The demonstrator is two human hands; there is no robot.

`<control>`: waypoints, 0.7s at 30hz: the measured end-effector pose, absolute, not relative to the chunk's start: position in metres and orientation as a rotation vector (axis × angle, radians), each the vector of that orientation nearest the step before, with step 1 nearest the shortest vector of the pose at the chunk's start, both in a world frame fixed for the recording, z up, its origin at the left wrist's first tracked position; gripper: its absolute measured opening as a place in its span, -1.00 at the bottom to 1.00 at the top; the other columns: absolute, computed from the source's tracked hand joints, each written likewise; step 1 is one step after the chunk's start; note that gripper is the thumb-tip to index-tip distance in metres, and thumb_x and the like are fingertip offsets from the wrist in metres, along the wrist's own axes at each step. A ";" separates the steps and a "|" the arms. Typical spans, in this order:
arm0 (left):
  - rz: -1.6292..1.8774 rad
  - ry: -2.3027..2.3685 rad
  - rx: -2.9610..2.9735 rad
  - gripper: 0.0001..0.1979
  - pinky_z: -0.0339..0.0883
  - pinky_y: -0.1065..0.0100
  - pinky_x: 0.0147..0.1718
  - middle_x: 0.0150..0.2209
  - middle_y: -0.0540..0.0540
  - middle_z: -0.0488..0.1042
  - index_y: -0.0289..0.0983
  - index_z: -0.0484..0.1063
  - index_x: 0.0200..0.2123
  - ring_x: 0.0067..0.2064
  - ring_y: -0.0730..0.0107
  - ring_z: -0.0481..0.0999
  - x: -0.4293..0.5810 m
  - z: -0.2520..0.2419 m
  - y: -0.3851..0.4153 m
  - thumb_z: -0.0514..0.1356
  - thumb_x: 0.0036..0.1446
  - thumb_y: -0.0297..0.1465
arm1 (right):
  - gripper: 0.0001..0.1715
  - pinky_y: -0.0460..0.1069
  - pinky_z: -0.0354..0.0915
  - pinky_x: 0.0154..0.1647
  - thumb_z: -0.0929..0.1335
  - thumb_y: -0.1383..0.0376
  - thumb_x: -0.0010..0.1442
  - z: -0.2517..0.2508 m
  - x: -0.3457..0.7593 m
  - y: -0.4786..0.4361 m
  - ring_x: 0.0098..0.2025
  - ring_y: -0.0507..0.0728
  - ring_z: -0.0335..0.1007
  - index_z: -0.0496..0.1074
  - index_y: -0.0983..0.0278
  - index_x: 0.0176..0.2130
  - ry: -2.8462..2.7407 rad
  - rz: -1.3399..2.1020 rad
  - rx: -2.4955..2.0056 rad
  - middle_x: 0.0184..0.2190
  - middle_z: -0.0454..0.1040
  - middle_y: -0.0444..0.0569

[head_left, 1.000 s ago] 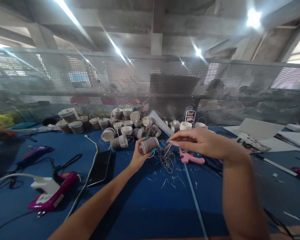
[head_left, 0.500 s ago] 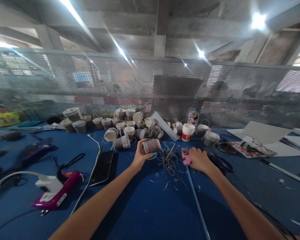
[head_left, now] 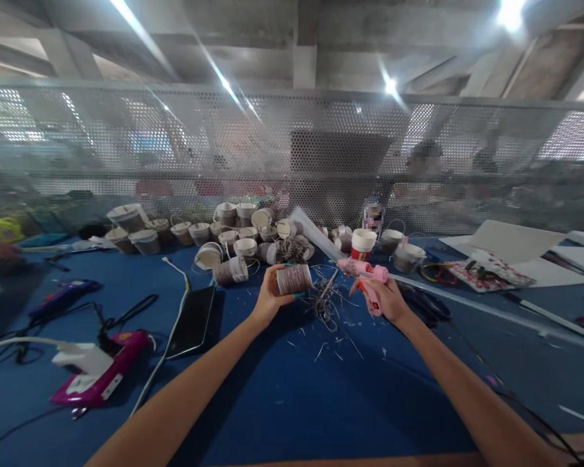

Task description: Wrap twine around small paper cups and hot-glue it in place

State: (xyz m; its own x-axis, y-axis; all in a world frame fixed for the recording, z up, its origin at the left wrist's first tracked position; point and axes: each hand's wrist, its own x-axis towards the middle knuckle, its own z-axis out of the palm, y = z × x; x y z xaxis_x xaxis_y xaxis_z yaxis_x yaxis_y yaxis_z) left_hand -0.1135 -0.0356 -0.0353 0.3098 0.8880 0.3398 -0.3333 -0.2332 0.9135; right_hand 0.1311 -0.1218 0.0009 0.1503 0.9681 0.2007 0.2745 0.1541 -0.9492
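Observation:
A paper cup wrapped in greyish-brown cord (head_left: pixel 294 279) lies sideways in my left hand (head_left: pixel 267 295), fingers closed round its end. My right hand (head_left: pixel 388 301) grips a pink hot glue gun (head_left: pixel 374 274) by its handle, nozzle pointing left toward the cup. A long translucent glue stick (head_left: pixel 448 295) runs out of the gun's back to the right. Between the hands, a tangle of loose cord (head_left: pixel 325 308) rests on the blue table (head_left: pixel 282 402), with thin scraps around it.
Several cord-wrapped cups (head_left: pixel 246 246) crowd the back of the table. A red-and-white cup stack (head_left: pixel 364 243) stands behind the glue gun. At left are a black phone (head_left: pixel 192 321) and a purple power strip (head_left: pixel 104 373) with cables. Cardboard sheets (head_left: pixel 520 246) lie at right.
My right hand has lifted the glue gun and turned it from lying on the table to pointing left. The glue stick swung to the right. My left hand still holds the cup.

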 end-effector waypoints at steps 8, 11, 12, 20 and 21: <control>1.223 0.569 1.419 -0.31 0.33 0.30 -0.24 -0.16 -0.03 0.32 -0.15 0.18 -0.12 -0.15 0.30 0.38 -0.113 -0.038 -0.037 0.37 -0.38 -0.53 | -0.63 -0.12 0.01 -0.82 0.31 0.08 -0.04 -0.010 0.111 -0.130 -0.83 -0.07 -0.02 0.43 0.36 -0.56 -1.354 0.997 -1.129 -0.86 0.14 -0.21; 1.242 0.584 1.429 -0.32 0.33 0.31 -0.25 -0.14 -0.04 0.30 -0.16 0.19 -0.12 -0.14 0.29 0.37 -0.113 -0.038 -0.036 0.37 -0.38 -0.52 | -0.62 -0.12 0.01 -0.83 0.31 0.08 -0.03 -0.011 0.110 -0.130 -0.82 -0.07 -0.03 0.43 0.35 -0.59 -1.384 0.940 -1.149 -0.86 0.14 -0.20; 1.242 0.582 1.429 -0.33 0.33 0.31 -0.25 -0.13 -0.04 0.30 -0.15 0.19 -0.12 -0.14 0.30 0.37 -0.113 -0.038 -0.036 0.37 -0.37 -0.52 | -0.62 -0.12 0.01 -0.83 0.31 0.09 -0.03 -0.011 0.110 -0.130 -0.82 -0.06 -0.02 0.43 0.35 -0.60 -1.389 0.929 -1.149 -0.86 0.14 -0.20; 1.240 0.584 1.402 -0.32 0.32 0.35 -0.27 -0.14 -0.02 0.31 -0.15 0.20 -0.13 -0.16 0.34 0.36 -0.112 -0.036 -0.037 0.37 -0.40 -0.52 | -0.61 -0.11 0.06 -0.81 0.31 0.08 -0.03 -0.011 0.110 -0.130 -0.81 -0.05 0.01 0.46 0.37 -0.53 -1.380 0.954 -1.138 -0.84 0.16 -0.19; 1.241 0.585 1.397 -0.32 0.31 0.36 -0.27 -0.14 -0.02 0.31 -0.15 0.20 -0.14 -0.16 0.34 0.36 -0.112 -0.036 -0.037 0.37 -0.41 -0.52 | -0.61 -0.11 0.04 -0.81 0.31 0.09 -0.03 -0.011 0.110 -0.130 -0.81 -0.06 0.01 0.46 0.37 -0.53 -1.380 0.950 -1.138 -0.84 0.15 -0.20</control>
State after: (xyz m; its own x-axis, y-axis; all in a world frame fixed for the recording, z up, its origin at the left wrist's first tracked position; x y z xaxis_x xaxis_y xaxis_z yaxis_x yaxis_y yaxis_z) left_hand -0.1121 -0.0369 -0.0359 0.3235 0.8806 0.3462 -0.2930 -0.2546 0.9216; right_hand 0.1103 -0.1303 -0.0111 0.0156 0.9723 0.2334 0.1293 0.2295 -0.9647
